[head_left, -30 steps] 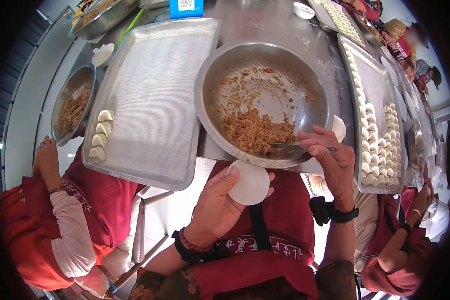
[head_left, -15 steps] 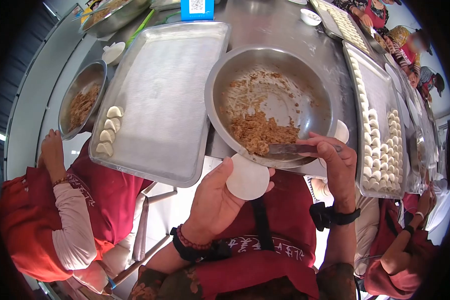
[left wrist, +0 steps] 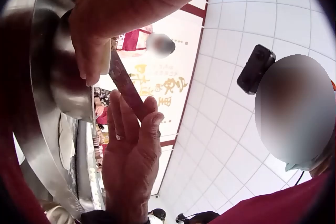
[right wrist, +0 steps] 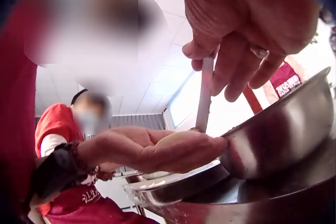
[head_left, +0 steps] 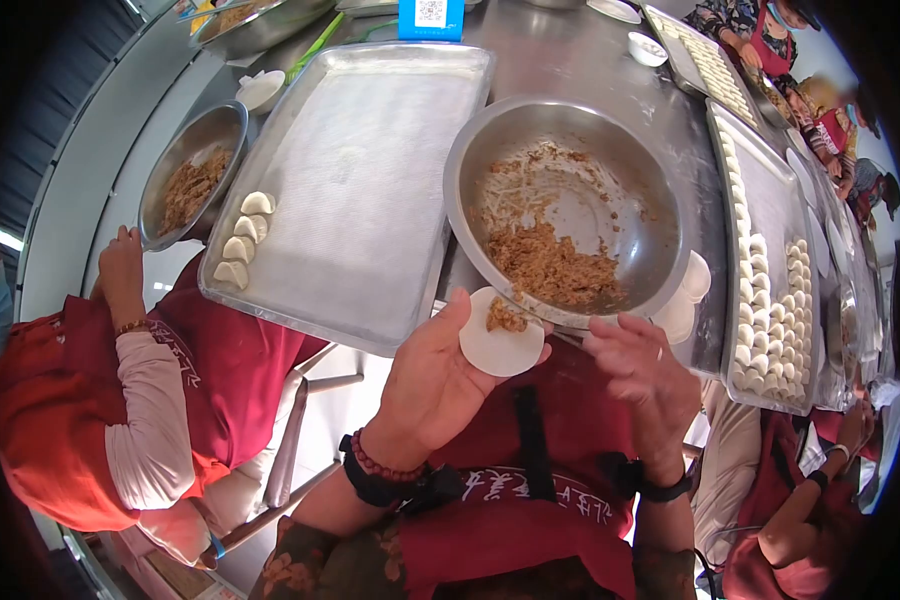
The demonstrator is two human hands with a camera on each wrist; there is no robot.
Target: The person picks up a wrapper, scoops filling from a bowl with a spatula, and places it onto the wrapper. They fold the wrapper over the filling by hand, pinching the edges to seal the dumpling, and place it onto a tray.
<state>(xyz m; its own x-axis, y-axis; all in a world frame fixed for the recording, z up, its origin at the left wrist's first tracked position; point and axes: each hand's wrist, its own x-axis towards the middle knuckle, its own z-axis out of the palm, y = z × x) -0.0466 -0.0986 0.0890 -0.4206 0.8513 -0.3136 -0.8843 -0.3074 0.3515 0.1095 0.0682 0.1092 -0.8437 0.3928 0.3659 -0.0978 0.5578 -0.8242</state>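
Note:
My left hand [head_left: 440,375] lies palm up just below the rim of the large steel bowl [head_left: 670,200]. It holds a round white dumpling wrapper [head_left: 495,355] across its fingers, thumb at the wrapper's left edge. A small clump of brown filling [head_left: 507,318] sits on the wrapper's upper part. To the right, my right hand [head_left: 645,375] pinches a flat metal spatula [right wrist: 205,95] between thumb and fingers. In the right wrist view the blade slants down to the wrapper [right wrist: 178,139]. More brown filling [head_left: 550,262] lies in the bowl.
A metal tray [head_left: 370,160] at the left carries several folded dumplings [head_left: 245,240]. Another tray [head_left: 785,180] at the right holds rows of dumplings. Spare wrappers [head_left: 678,315] lie beside the bowl. People sit on both sides; a smaller bowl [head_left: 235,120] of filling stands far left.
The spatula has left the bowl and come over to the wrapper with the right hand. Filling now sits on the wrapper, which was bare before. The head view has shifted, moving the bowl rightward.

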